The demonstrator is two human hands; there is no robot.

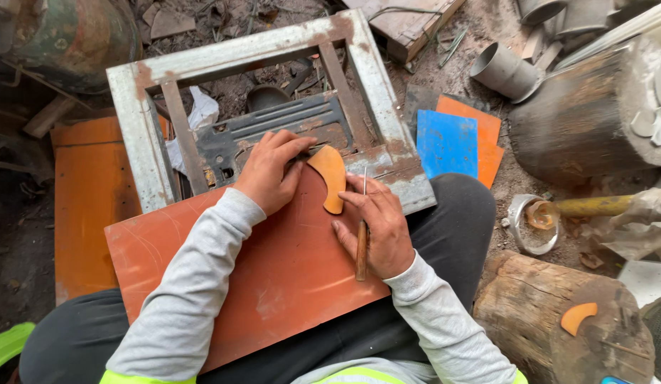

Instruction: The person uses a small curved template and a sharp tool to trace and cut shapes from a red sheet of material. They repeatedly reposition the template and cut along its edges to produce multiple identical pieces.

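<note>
- Template [329,176]: a small curved orange piece, flat and thin, lying near the centre of the frame on the upper edge of a large orange sheet [273,277] that rests across the person's lap.
- Left hand [270,171] lies flat, fingers spread and pressing down at the curved piece's left edge, holding it against the sheet rather than gripping it.
- Right hand [377,231] is closed around a thin tool with a wooden handle [361,249]; its metal point stands up beside the curved piece's right edge, and the fingertips touch that piece.
- Handling, as a judgement: the curved piece looks light and stiff, likely to slide on the smooth sheet unless pressed flat; it is best held by its edges or pinned from above. The sheet looks stiff, broad and scratched, easily marked, and is best taken by its long edges.
- Behind the sheet, in the upper middle, stands a rusty grey metal frame [142,135].
- Blue and orange sheets [448,142] lie right of the frame on the dirt.
- Containers: a small round metal tin [519,220] at centre right holds an orange scrap; a grey pipe piece [502,70] at upper right lies on its side, open, contents hidden.
- Log [558,320] at lower right carries a second curved orange piece [578,316] on top.
</note>
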